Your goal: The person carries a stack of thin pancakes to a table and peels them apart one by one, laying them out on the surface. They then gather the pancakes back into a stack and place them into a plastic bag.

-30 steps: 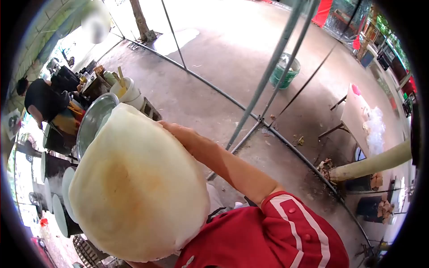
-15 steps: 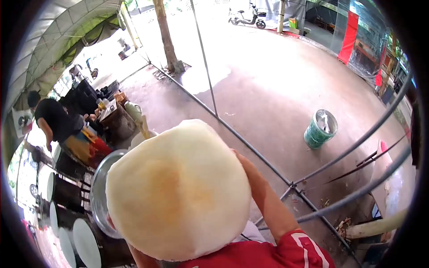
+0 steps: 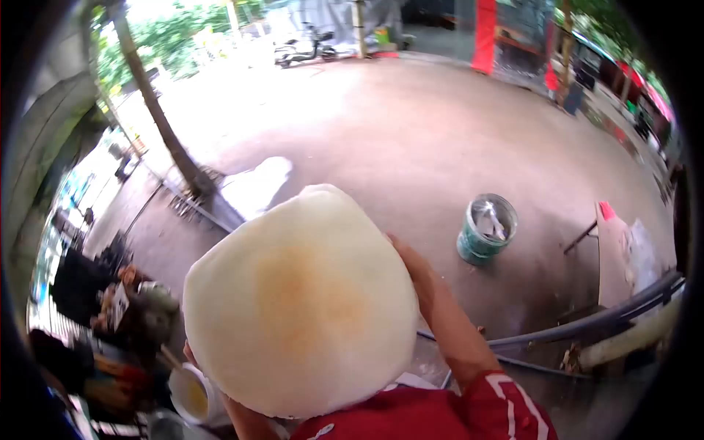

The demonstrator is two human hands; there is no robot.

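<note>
A large, pale, rounded flatbread [image 3: 308, 308] with brown toasted patches fills the lower middle of the view, held up before my chest. My right hand [image 3: 402, 253] grips its right edge, fingers mostly behind it. At the lower left edge, only a small part of my left hand [image 3: 190, 354] shows, with the rest hidden by the bread. My forearms run down to red sleeves with white stripes. Just beyond the left hand stands a white bucket [image 3: 196, 400] with something yellow inside and a stick-like handle leaning out.
A green bin [image 3: 484, 231] with pale rubbish in it stands on the concrete floor. Grey metal bars [image 3: 601, 323] cross at lower right by a table [image 3: 614, 253]. On the left are a tree trunk [image 3: 158, 110], a cluttered stand and a dark-clad person. A scooter [image 3: 304, 48] is parked far back.
My view has turned right, so the tree, bin and scooter have shifted left. The white bucket has come into clearer view. Both hands keep hold of the flatbread.
</note>
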